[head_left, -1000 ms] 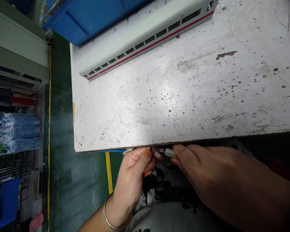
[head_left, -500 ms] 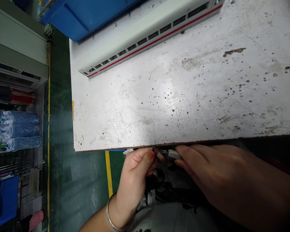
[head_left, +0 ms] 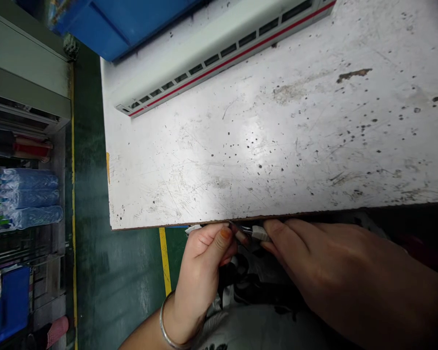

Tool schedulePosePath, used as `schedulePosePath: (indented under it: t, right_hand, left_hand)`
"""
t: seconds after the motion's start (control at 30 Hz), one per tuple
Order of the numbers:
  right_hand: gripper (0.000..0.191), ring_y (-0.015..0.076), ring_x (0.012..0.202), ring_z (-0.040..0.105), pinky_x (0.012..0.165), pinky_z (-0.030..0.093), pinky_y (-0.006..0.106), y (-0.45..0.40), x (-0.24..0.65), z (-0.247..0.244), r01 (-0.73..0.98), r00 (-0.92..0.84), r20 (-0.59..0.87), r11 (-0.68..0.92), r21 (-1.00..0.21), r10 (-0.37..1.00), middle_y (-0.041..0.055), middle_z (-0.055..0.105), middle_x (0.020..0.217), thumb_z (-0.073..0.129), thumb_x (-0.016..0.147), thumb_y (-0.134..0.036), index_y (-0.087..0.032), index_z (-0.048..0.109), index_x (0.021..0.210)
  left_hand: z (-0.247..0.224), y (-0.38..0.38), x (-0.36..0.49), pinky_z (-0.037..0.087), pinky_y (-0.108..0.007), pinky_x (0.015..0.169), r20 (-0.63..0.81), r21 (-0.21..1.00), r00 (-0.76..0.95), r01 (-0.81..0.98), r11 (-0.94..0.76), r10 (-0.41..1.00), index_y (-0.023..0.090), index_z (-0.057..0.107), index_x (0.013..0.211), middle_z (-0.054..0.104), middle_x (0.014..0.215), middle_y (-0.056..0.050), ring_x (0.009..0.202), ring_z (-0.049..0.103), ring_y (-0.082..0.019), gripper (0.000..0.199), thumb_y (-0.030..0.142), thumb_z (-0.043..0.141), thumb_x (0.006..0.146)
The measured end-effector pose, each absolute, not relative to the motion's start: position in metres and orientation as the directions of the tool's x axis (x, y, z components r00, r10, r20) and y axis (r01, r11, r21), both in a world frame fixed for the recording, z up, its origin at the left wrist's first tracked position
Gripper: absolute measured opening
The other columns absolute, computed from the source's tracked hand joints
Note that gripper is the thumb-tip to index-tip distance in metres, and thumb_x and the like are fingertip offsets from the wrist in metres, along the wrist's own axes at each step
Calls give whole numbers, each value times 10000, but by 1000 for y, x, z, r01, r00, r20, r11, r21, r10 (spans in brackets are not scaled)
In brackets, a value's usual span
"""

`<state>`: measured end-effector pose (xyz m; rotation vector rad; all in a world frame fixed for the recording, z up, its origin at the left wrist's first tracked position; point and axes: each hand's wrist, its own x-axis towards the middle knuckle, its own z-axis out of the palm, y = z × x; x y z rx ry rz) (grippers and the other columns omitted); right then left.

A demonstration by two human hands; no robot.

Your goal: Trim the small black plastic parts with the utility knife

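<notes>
At the table's near edge, my left hand (head_left: pixel 200 267) is closed with the thumb pressed against the fingers. Whatever it pinches is mostly hidden; a small whitish piece (head_left: pixel 192 229) shows at its left side. My right hand (head_left: pixel 321 267) is closed, back of the hand up, around a slim tool with a whitish wrapped end (head_left: pixel 259 233). The tool's thin shiny part points toward my left fingertips. Its kind is too small and dark to tell. Both hands are just below the edge of the white tabletop (head_left: pixel 204 165).
On the table lies a long white model train car (head_left: pixel 204 58) with a red stripe and dark windows. Behind it stands a blue bin (head_left: pixel 131 24). To the left, past the green floor (head_left: pixel 127 282), are wrapped bottles (head_left: pixel 31 199) and blue folders (head_left: pixel 14 301) on shelving.
The view has shifted slightly. Both hands keep nearly the same place and grip, and the slim tool's whitish end sits marginally further left.
</notes>
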<state>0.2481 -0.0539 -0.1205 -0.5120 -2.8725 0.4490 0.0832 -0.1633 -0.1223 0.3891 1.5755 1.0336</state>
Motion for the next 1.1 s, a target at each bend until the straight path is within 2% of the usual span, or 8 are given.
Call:
schedulePosePath:
  t: [0.13,0.4,0.73,1.1]
  right_hand:
    - [268,225,409,529,323,401,358,-56,250,-120,291,-906,175,869,-401,385,53,583,632,476,648,-65,-173,645,826]
    - [307,260,441,587,287,377,343,-58,246,-118,287,-912,203,907,-308,357,131,643,664,431,657,-43,-135,686,799]
    - [328,240,418,570,280,383,328,-59,246,-118,291,-904,229,911,-291,362,109,611,614,413,657,-18,-130,700,769]
    - [366,222,383,547,289,431,328,-60,244,-115,314,-896,217,898,-307,387,77,558,564,397,670,-8,-90,720,820]
  left_hand:
    - [-122,-164,83,198,-275,529,-620,784,-289,-278,555,730,168,674,745,298,569,32,562,237,-109,389,465,523,947]
    - [-122,-163,84,198,-264,528,-627,778,-292,-292,556,723,163,690,755,305,563,29,559,245,-105,396,479,536,936]
    - [-122,-162,84,201,-275,526,-612,789,-300,-289,542,732,184,697,745,307,552,30,551,253,-110,372,464,542,935]
    - [-122,-161,85,191,-277,519,-611,790,-321,-300,534,723,179,687,738,310,557,32,547,246,-107,361,451,552,934]
